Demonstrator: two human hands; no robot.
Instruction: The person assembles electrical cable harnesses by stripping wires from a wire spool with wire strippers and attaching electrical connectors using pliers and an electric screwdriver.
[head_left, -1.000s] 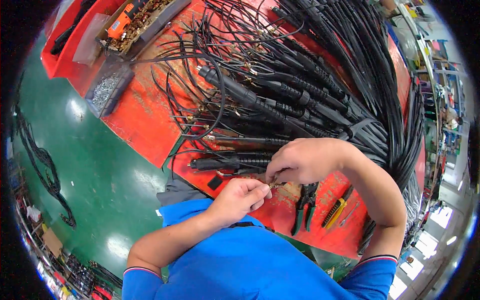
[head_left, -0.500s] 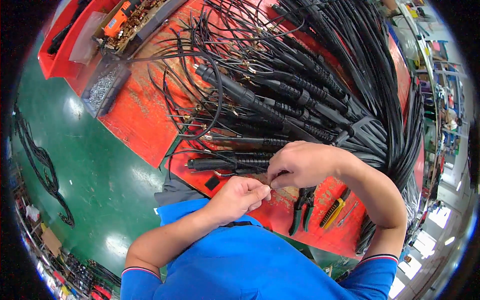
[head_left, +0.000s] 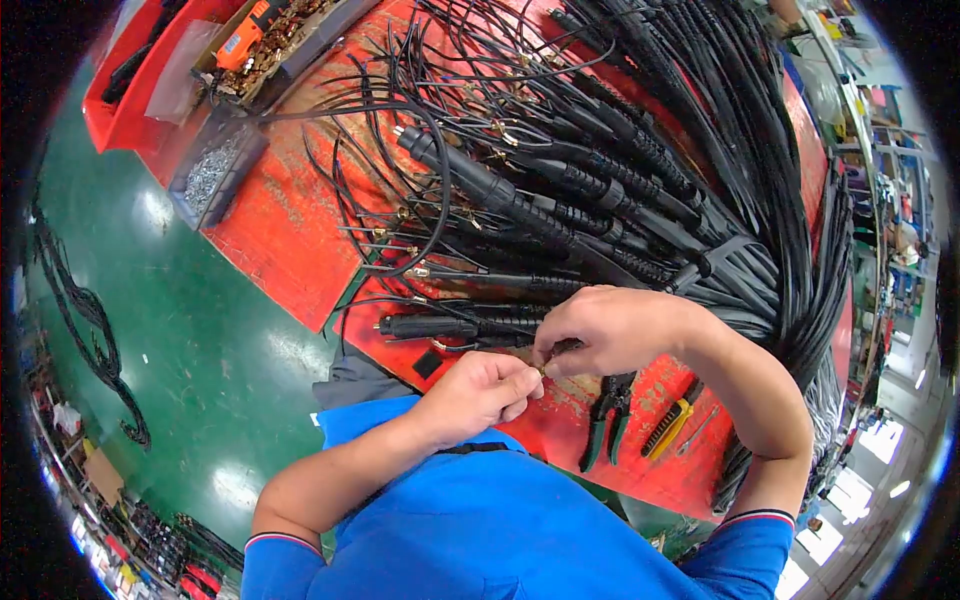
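Where the worktop [head_left: 275, 240] runs out to the left, well ahead of the left grip [head_left: 472, 400], a grey bin [head_left: 240, 178] holds small silver parts [head_left: 208, 175]; just beyond it a tray [head_left: 312, 68] carries brass-coloured bits [head_left: 278, 45] and an orange tool [head_left: 240, 42], and a red bin [head_left: 120, 125] farther left holds a black item [head_left: 128, 75]. Mostly hidden by fingers, the small brass-coloured piece [head_left: 542, 371] shows too little to tell which way it points or how its long axis runs. It sits at the tip of the left grip, pinched between thumb and forefinger, just left of the right grip [head_left: 605, 330], whose fingers curl toward it; whether they clasp it too, I cannot tell. Ahead of the left grip a black handle [head_left: 440, 326] lies sideways, its tip pointing left
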